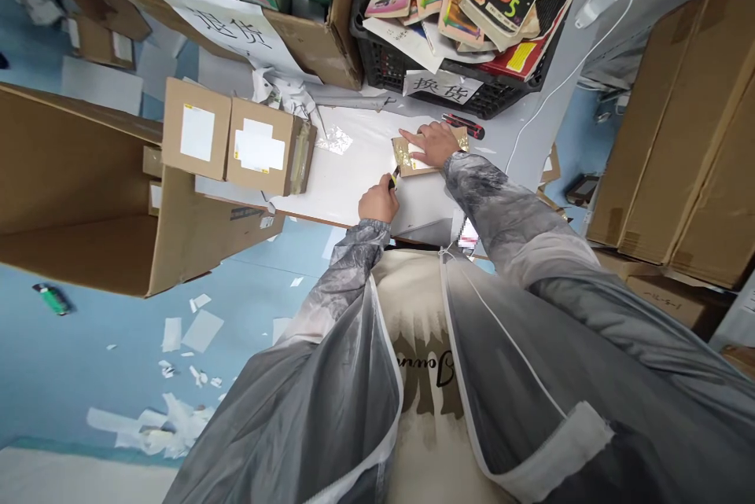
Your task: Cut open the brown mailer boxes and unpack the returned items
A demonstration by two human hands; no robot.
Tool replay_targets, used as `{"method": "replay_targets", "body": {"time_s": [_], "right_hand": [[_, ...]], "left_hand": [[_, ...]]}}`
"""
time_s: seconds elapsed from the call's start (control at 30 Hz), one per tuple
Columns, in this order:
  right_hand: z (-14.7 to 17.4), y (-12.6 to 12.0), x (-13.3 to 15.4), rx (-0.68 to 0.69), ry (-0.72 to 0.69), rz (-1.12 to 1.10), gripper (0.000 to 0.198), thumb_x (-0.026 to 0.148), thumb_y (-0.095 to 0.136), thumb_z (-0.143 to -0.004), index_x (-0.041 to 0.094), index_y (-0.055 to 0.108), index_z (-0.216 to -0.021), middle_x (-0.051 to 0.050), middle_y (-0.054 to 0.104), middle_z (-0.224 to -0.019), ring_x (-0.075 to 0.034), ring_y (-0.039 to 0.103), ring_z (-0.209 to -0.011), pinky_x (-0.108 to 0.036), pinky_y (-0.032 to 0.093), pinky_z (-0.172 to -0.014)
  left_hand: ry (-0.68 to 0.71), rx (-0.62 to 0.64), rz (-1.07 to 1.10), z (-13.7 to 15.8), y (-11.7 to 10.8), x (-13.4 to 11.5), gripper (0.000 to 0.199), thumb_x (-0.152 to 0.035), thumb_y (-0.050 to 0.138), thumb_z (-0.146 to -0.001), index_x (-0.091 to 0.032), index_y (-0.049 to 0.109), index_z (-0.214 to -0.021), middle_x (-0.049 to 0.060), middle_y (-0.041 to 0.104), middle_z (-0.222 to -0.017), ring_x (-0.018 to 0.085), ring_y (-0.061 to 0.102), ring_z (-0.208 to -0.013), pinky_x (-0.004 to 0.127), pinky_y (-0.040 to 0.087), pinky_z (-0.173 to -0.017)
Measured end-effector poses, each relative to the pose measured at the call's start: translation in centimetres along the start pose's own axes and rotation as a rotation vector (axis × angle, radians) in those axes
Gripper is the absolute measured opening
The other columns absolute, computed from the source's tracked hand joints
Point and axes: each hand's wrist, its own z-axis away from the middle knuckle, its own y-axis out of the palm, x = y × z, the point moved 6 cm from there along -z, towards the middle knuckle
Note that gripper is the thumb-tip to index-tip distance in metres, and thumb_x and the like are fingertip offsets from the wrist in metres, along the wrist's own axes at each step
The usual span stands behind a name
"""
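Observation:
A small cardboard box (422,171) with clear tape at its ends and a white label lies on the white table (345,193). My right hand (435,145) rests on top of it, index finger and thumb spread apart, pressing it down. Closed around a utility knife (394,178) with black and yellow on it, my left hand (378,200) is at the box's left end. The blade's tip touches or nearly touches that taped end; its exact contact is too small to tell. Just beyond my right hand lies a second, red and black utility knife (463,126).
Stacked brown boxes (255,178) stand left on the table, near crumpled paper (286,92). Behind are a black crate (383,68) of books and a carton (342,24) of returned-looking goods. A large open carton (194,240) sits left; tall cartons (678,126) stand right. A white cable (534,104) crosses the table.

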Motion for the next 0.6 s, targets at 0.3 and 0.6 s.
{"method": "replay_targets", "body": {"time_s": [0.3,0.6], "right_hand": [[-0.5,-0.8,-0.2,0.026,-0.066,0.0,0.107,0.09,0.063,-0.117,0.019,0.054,-0.196,-0.027,0.07,-0.179,-0.053,0.058,-0.16,-0.072,0.036,-0.139],[5.3,-2.6,-1.2,-0.172,0.117,0.029,0.11,0.089,0.081,-0.11,0.02,0.06,-0.193,-0.025,0.047,-0.2,-0.06,0.028,-0.189,-0.098,0.003,-0.147]], "left_hand": [[0.195,0.029,-0.2,-2.2,-2.0,-2.2,0.065,-0.027,0.068,-0.114,-0.017,0.071,-0.178,0.029,0.082,-0.132,0.048,0.082,-0.124,0.054,0.059,-0.111],[0.311,0.039,-0.181,-3.1,-5.5,2.4,0.058,-0.037,0.07,-0.116,-0.03,0.079,-0.173,0.017,0.09,-0.135,0.045,0.083,-0.121,0.044,0.06,-0.098]]}}
